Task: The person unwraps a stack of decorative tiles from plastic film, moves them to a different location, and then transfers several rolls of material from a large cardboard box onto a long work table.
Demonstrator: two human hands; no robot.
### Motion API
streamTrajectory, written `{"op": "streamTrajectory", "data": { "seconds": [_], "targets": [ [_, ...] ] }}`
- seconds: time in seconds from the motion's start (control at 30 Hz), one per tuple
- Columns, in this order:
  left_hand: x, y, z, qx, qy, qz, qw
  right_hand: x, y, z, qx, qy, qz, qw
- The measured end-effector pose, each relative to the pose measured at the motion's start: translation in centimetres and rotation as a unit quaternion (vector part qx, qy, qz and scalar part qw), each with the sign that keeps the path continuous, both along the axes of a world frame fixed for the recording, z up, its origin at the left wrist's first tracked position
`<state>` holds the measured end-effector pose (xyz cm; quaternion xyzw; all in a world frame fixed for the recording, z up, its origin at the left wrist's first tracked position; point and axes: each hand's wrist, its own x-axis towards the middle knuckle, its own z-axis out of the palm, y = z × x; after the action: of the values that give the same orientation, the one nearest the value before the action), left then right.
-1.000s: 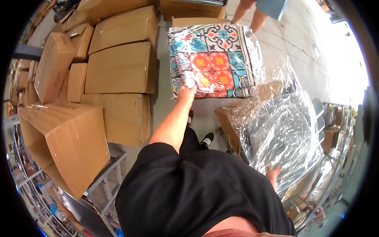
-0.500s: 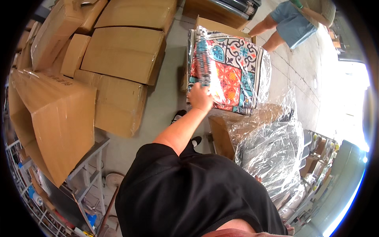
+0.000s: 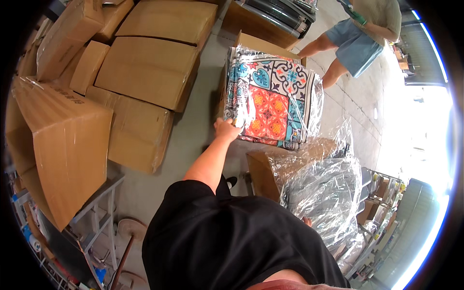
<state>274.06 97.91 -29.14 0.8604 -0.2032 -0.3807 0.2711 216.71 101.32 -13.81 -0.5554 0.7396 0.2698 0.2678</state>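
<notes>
A stack of folded, colourfully patterned textiles (image 3: 270, 104), wrapped in clear plastic, lies on an open cardboard box (image 3: 263, 46). My left hand (image 3: 226, 129) reaches forward and grips the plastic at the stack's near left corner. Only a sliver of my right hand (image 3: 307, 221) shows, low beside my black shirt. It sits against crumpled clear plastic (image 3: 328, 193) that covers another open box (image 3: 263, 176). Its fingers are hidden.
Large closed cardboard boxes (image 3: 150, 67) are piled on the left, and one tall box (image 3: 67, 145) is nearest. Another person in blue shorts (image 3: 355, 43) stands at the upper right. A grey metal frame (image 3: 104, 212) stands at lower left. Shelving (image 3: 382, 193) stands at right.
My left hand has slid from the stack's near edge to its near left corner. The view has swung, so the other person now shows more fully at upper right.
</notes>
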Motion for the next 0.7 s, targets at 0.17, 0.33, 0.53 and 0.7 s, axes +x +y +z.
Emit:
{"op": "streamTrajectory", "data": {
  "seconds": [0.17,0.33,0.53,0.7],
  "targets": [
    [0.5,-0.3,-0.9,-0.047,0.097,0.005,0.994,-1.6,0.6,-1.9,-0.021,-0.032,-0.034,0.999],
    [-2.5,-3.0,7.8,-0.079,-0.027,-0.067,0.994,-1.1,1.8,-2.9,-0.053,0.017,-0.009,0.998],
    [-4.6,-4.1,8.1,-0.166,-0.185,-0.155,0.956,-0.8,1.7,-2.8,-0.049,0.001,0.033,0.998],
    [-4.4,-3.7,7.9,-0.186,-0.208,-0.174,0.944,-0.2,1.5,-3.6,-0.079,-0.008,0.010,0.997]
  ]
}}
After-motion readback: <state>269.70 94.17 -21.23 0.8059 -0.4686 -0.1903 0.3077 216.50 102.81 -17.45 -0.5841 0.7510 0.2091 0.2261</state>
